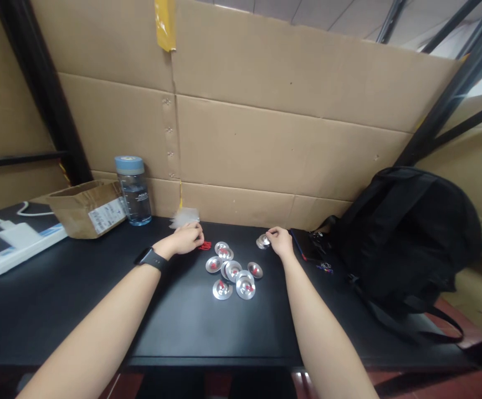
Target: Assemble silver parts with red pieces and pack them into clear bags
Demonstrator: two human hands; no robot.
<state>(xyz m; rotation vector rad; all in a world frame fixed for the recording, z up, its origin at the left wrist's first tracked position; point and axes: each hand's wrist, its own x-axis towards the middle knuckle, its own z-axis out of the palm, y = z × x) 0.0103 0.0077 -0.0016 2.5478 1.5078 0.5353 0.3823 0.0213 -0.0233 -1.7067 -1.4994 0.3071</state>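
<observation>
The right hand (281, 243) pinches a small metal cymbal (265, 240) near the back of the desk (191, 327). The left hand (188, 238) is curled beside red cords (205, 245); I cannot tell if its grip holds any

Looks like a makeshift work booth, in a workshop or storeroom, hard to tell which. Has cardboard walls (241, 149) with yellow tape (165, 25), black metal posts (39, 83), a black bench (191, 332) and a white power strip (12, 259) at left.
</observation>
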